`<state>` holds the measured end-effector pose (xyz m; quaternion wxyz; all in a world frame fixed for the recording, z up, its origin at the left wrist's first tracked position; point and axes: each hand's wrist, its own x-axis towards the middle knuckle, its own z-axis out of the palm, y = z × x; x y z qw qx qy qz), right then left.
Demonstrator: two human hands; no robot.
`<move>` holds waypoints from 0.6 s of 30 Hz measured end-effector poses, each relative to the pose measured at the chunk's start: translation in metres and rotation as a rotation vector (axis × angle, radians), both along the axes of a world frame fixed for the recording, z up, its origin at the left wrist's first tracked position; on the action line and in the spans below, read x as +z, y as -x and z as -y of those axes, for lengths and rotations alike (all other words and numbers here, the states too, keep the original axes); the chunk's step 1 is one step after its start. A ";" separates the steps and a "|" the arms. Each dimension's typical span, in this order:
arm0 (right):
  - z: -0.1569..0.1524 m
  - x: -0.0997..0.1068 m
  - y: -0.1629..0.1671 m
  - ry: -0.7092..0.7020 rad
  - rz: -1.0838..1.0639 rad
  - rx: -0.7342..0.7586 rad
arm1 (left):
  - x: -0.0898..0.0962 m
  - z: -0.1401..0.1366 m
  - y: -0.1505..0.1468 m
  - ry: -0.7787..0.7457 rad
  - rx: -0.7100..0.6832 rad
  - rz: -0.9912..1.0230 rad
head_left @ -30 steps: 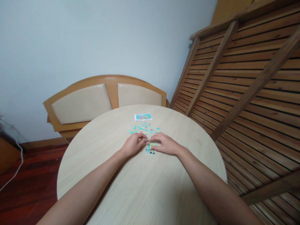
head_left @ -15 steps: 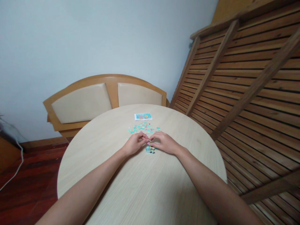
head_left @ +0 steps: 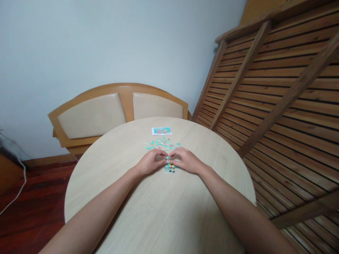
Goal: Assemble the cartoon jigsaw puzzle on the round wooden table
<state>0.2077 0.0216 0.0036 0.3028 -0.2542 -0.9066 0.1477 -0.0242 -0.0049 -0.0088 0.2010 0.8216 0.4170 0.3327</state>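
On the round table, just in front of me, lies a small joined patch of jigsaw puzzle (head_left: 170,168), teal with a yellow cartoon figure. My left hand (head_left: 151,162) comes in from the left, thumb and index finger curved to a puzzle piece (head_left: 168,159) at the patch's top edge. From the other side my right hand (head_left: 186,161) grips at the same spot, its fingertips almost meeting the left ones. The fingers partly hide this piece and the patch's upper edge. Loose puzzle pieces (head_left: 162,142), mostly teal with some pink, are scattered just beyond my hands.
A reference picture card (head_left: 161,131) with two cartoon figures lies beyond the loose pieces. The pale wooden table (head_left: 164,215) has a rounded edge. Behind it stands a padded headboard (head_left: 92,116) by the wall; a slatted wooden frame (head_left: 265,106) leans at the right.
The fingertips of both hands have drawn slightly apart, showing more of the piece between them. The thumbs and index fingers arch a little wider. The card and loose pieces stay put.
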 end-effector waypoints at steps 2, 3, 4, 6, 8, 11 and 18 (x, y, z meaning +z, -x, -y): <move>0.000 -0.001 0.000 0.004 0.001 0.003 | 0.000 0.000 0.000 -0.014 0.014 -0.022; 0.000 -0.001 0.000 0.005 0.000 0.004 | 0.000 0.001 -0.001 -0.019 0.016 -0.026; 0.000 -0.002 0.001 0.005 -0.002 0.004 | 0.001 0.001 -0.001 -0.024 0.013 -0.028; 0.000 -0.002 0.001 0.003 -0.003 0.004 | 0.001 0.002 -0.002 -0.032 0.001 -0.034; -0.001 -0.003 0.001 0.002 0.001 0.002 | 0.002 0.003 -0.002 -0.036 -0.010 -0.044; -0.001 -0.003 0.001 -0.001 0.007 -0.003 | 0.003 0.003 -0.002 -0.031 0.001 -0.056; -0.001 -0.003 0.001 -0.004 0.012 0.000 | 0.002 0.003 -0.002 -0.010 0.040 -0.082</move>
